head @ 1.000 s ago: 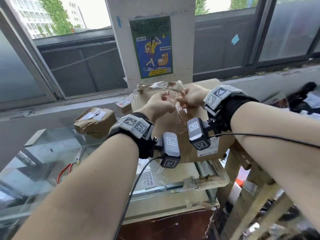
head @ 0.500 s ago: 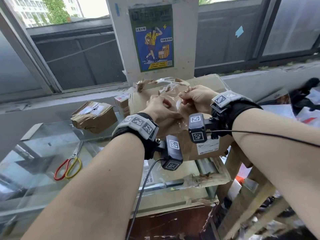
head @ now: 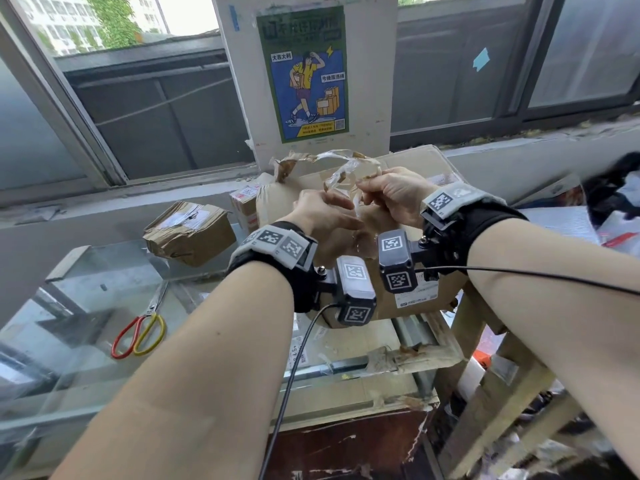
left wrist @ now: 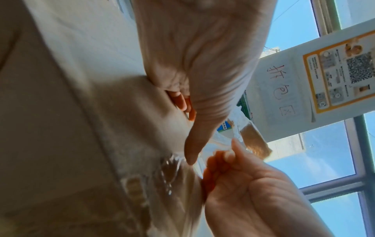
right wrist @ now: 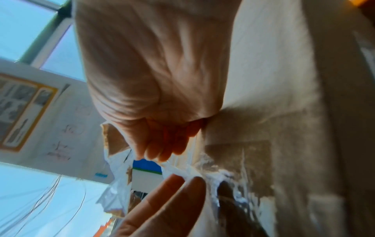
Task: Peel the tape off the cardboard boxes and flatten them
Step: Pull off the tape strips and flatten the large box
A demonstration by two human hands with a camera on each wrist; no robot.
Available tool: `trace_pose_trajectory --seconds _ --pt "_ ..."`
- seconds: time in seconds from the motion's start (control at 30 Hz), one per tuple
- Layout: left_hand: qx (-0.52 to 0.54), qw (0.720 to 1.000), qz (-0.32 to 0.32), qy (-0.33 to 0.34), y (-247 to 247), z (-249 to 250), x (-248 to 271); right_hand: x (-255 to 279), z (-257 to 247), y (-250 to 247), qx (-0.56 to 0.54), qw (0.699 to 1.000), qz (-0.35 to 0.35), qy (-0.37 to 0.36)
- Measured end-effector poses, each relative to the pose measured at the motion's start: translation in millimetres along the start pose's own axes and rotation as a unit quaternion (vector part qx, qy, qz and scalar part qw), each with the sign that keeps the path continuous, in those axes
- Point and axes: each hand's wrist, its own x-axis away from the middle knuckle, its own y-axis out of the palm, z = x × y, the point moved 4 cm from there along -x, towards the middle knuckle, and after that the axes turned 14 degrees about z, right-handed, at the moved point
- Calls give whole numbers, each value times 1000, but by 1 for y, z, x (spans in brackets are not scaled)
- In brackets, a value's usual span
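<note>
The right hand [head: 391,194] pinches crinkly clear tape [head: 346,166] above the big brown cardboard box [head: 408,161]. The left hand [head: 322,214], thumb straight, touches the tape just beside it.

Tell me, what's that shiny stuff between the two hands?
Crumpled clear tape, with torn cardboard bits stuck on it, stretches between the left hand and right hand. The head view shows it best.

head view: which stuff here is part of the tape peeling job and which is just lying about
In the job:
- large cardboard box
- clear tape strip, pinched by right hand
- left hand

Lying about:
- crumpled box
- small box
- scissors
- poster
</note>
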Motion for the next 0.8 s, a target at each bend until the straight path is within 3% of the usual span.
trace_pose_trajectory --seconds 0.17,0.27,0.37,0.6,0.7,0.8 --pt "-16 997 73 -16 24 -25 -41 11 -11 3 112 992 -34 -44" --pt "-25 998 57 -18 18 -12 -23 16 -19 -1 135 987 -81 -45" --pt "24 999 3 -29 1 1 -1 25 -27 -8 235 963 -111 -76" --pt "52 996 -61 -27 -3 3 -7 48 -20 9 464 839 -129 -253" --pt "70 995 -68 -28 0 1 -10 51 -20 20 561 747 -145 -325" --pt "87 995 -49 -12 3 4 -8 50 -23 26 592 698 -143 -377"
